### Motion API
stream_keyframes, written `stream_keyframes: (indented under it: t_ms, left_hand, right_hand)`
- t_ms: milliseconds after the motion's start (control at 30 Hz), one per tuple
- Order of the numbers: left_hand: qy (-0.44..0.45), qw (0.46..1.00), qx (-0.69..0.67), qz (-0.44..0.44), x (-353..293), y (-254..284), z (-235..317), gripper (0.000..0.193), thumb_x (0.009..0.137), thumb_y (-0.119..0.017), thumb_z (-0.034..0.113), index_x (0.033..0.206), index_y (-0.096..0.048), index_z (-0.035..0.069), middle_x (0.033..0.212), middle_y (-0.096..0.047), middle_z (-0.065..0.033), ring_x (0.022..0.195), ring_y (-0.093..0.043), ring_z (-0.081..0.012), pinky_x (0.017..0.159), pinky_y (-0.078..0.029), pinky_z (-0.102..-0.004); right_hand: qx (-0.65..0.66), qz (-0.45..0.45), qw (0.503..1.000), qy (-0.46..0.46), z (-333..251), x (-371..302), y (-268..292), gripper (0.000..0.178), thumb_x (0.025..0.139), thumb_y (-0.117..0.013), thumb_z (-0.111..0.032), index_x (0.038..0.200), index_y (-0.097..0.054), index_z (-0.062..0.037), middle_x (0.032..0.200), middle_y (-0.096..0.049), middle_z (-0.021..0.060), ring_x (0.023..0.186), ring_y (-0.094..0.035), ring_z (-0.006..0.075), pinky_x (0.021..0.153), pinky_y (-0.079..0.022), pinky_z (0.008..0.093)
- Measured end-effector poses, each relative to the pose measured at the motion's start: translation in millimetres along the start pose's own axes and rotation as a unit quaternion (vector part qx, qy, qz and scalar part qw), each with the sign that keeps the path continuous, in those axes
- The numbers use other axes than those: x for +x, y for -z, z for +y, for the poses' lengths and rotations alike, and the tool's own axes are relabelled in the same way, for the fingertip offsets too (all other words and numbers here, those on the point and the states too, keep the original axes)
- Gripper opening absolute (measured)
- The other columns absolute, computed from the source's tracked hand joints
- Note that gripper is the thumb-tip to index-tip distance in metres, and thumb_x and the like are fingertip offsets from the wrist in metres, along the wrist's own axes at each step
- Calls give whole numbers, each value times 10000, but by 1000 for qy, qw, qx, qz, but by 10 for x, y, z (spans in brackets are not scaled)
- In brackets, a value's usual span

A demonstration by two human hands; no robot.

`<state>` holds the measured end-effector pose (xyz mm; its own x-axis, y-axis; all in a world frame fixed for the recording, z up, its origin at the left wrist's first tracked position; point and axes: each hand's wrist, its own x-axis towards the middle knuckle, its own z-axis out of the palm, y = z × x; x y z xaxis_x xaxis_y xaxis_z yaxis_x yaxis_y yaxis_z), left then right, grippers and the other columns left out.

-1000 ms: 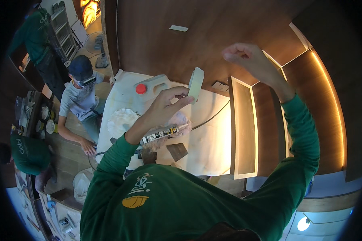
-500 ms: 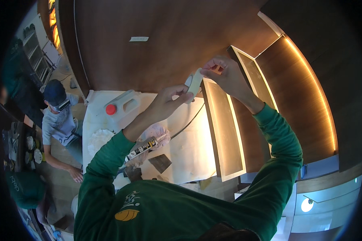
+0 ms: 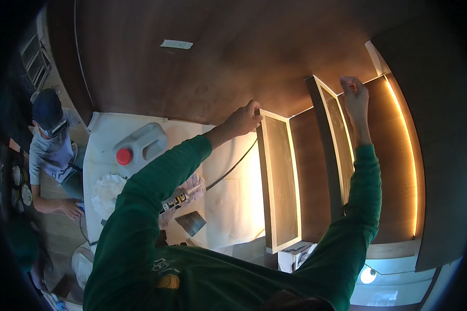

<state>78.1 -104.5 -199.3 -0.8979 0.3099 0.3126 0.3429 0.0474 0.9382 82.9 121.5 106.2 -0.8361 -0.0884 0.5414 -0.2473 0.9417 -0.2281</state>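
Note:
My left hand is closed beside the upper corner of the nearer lit shelf, fingertips close to or touching its dark edge. Whatever it holds is hidden from this view. Farther right, my right hand is raised by the second lit shelf, its fingers curled together. Nothing can be made out in them. The roll of pale tape seen earlier does not show now. A short strip of pale tape sticks to the brown wood panel.
On the white-covered surface are a translucent jug with a red cap, a sealant cartridge on crumpled plastic, a dark square piece and a black cable. At left, a person in a cap reaches toward the surface's edge.
Both hands, together at the roll of tape before, have moved apart. My left hand came to the nearer shelf's corner; my right hand went right. The view has shifted, and the roll is out of sight.

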Motion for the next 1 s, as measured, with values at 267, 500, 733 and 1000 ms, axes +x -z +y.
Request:
stream_keyframes:
  t_ms: [267,500,733,1000]
  left_hand:
    - [-45,937,-345,-20,-605,767,999,565,1048,-567,259,1525,-322,81,711,-527,13,580,-428,-36,534,-356,-204]
    - [-98,954,-279,55,-1108,1019,1384,577,1045,-566,221,1547,-321,79,675,-499,57,521,-405,-15,480,-314,-188]
    - [-128,966,-209,78,-1235,978,1465,556,1053,-553,225,1537,-337,55,695,-521,52,566,-431,-18,514,-336,-190]
    - [-123,973,-178,87,-1211,974,1444,552,1059,-545,245,1536,-342,55,678,-510,51,582,-433,-21,546,-347,-199]
  right_hand:
    - [240,-225,942,-62,-914,-927,-649,346,960,-698,-314,1139,-675,-18,985,-706,50,942,-650,134,797,-523,294]
    - [305,-351,877,-118,-1241,-926,-657,357,993,-646,-371,1126,-677,-41,1004,-672,13,935,-609,79,764,-487,234]
    - [324,-355,873,-79,-1283,-1007,-586,279,1007,-614,-309,1033,-698,-45,917,-678,15,847,-607,73,710,-467,226]
    - [451,-304,830,-124,-1219,-1004,-608,273,980,-654,-318,962,-721,-53,859,-702,8,804,-626,83,690,-468,246]
